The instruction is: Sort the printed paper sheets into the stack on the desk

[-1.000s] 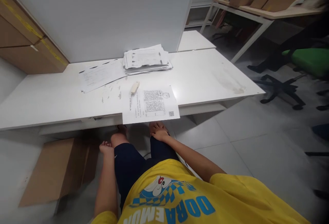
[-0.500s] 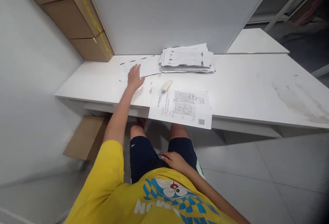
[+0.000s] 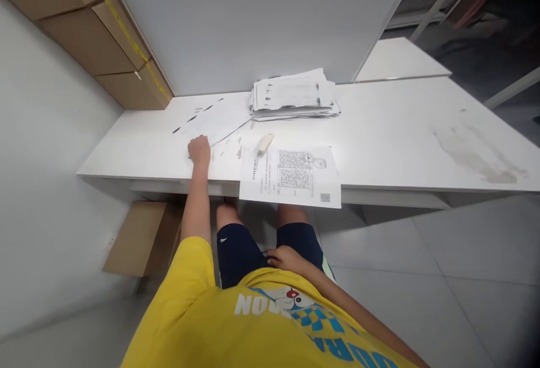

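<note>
1. Our left hand [image 3: 199, 150] is curled closed on the loose sheets [image 3: 217, 121], which lie at ten o'clock on the tabletop [image 3: 388, 126].
2. Our right hand [image 3: 287, 257] rests loosely open on our thigh.
3. We judge the overhanging printed sheet [image 3: 291, 175] at six o'clock could slide off if nudged.

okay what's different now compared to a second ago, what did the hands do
The left hand came up from beside the knee onto the desk, reached to the loose sheets, then drew back toward the near edge, now curled at their corner; whether it grips one is unclear. The right hand slid from the knee back up the thigh. The paper stack, the small white object and the printed sheet stayed put.
</note>
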{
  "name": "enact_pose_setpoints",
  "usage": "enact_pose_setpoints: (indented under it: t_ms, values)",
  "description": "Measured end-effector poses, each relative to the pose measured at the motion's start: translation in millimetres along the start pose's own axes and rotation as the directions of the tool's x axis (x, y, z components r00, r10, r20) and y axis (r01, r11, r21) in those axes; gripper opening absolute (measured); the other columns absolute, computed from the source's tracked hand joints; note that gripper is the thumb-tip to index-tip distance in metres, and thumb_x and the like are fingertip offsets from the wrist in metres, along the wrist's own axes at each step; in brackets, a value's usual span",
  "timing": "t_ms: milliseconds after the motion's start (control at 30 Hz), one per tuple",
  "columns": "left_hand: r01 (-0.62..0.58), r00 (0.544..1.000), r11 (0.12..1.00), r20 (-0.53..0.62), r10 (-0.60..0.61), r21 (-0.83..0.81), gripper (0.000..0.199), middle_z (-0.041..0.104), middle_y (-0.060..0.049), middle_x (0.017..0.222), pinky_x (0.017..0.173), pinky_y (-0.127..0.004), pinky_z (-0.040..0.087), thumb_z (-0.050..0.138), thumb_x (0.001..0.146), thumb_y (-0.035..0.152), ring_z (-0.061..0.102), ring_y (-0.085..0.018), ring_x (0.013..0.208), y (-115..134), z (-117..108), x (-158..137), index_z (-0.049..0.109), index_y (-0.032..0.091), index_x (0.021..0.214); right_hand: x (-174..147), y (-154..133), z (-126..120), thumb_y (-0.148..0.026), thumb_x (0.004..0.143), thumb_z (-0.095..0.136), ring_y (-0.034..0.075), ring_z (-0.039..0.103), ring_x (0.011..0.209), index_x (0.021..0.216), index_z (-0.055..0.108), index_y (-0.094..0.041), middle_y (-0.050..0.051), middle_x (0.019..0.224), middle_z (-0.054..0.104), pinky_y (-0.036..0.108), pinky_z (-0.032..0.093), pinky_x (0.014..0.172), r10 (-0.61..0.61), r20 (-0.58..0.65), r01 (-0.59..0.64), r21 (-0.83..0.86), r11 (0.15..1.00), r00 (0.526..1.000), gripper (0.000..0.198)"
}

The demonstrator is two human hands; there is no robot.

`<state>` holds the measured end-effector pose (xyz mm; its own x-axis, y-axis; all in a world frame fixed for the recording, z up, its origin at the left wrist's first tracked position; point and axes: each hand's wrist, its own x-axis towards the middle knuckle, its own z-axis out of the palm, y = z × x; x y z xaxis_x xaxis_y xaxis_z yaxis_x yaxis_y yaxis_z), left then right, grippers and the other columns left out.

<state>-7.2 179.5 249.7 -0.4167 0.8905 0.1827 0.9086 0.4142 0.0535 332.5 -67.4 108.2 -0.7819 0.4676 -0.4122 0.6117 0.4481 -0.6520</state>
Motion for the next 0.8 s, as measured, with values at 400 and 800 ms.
enact_pose_setpoints:
  t_ms: [400, 800]
  values:
    - [-0.322, 0.947, 0.946, 0.017, 0.322, 0.029, 0.046, 0.070, -0.015, 0.081, 0.068, -0.034, 0.041, 0.021, 0.106, 0.035, 0.068, -0.029, 0.078, 11, -15, -68, 0.060, 0.012, 0.115, -5, 2, 7, -0.030, 0.099, 0.044, 0.023, 0.066, 0.088, 0.109, 0.069, -0.015, 0.012, 0.097, 0.073, 0.028, 0.038, 0.076, -0.031, -0.045, 0.033, 0.046, 0.998, 0.999, 0.031]
    - [-0.445, 0.882, 0.895, 0.165, 0.441, -0.012, 0.039, 0.067, -0.014, 0.124, 0.093, -0.039, 0.045, 0.048, 0.096, 0.040, 0.058, -0.032, 0.119, 14, -29, -70, 0.061, 0.018, 0.126, -5, 7, 10, -0.030, 0.094, 0.050, 0.025, 0.069, 0.095, 0.114, 0.073, -0.017, 0.011, 0.107, 0.075, 0.028, 0.044, 0.079, -0.081, -0.101, 0.096, 0.151, 0.984, 0.992, 0.033]
